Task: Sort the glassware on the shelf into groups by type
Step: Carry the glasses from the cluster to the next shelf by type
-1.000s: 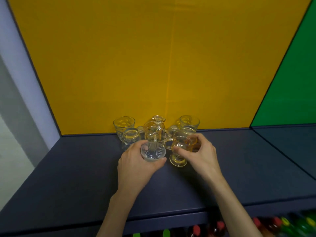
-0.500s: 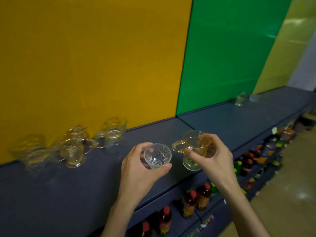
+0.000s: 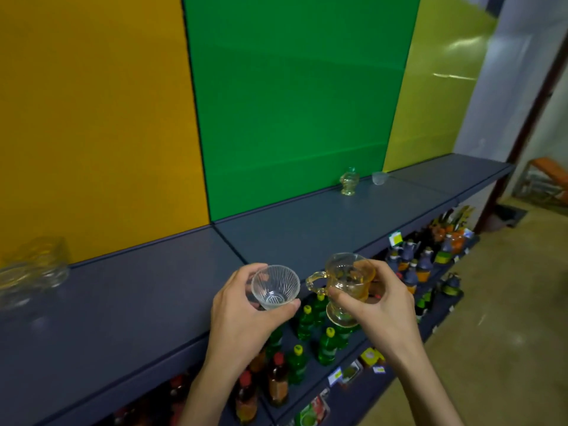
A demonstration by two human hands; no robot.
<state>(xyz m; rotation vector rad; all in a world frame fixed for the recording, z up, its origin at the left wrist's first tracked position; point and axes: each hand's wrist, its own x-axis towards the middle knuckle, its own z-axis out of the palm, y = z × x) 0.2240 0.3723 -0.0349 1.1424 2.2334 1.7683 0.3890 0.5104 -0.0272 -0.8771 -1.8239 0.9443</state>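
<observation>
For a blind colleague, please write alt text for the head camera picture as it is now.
A person's left hand holds a small ribbed clear glass cup and the right hand holds an amber handled glass mug, both above the front edge of a dark blue shelf. Two more glasses stand far along the shelf; bottles fill the shelves below.

Behind the shelf I face three back panels: yellow-orange panel (image 3: 92, 118) at left, green panel (image 3: 295, 96) in the middle, lime panel (image 3: 436, 87) at right. Below my view, a lower shelf (image 3: 362, 392) carries green bottles (image 3: 327, 347) with yellow caps, and brown bottles (image 3: 278, 382) with red caps to their left. Further right stand dark blue bottles (image 3: 425, 264) with orange and green labels. Small price tags (image 3: 338, 376) sit along the lower shelf edge. Tan floor (image 3: 507, 348) lies at right. An orange rack (image 3: 550, 179), blurred, stands at far right beside the pale wall (image 3: 498, 103).
</observation>
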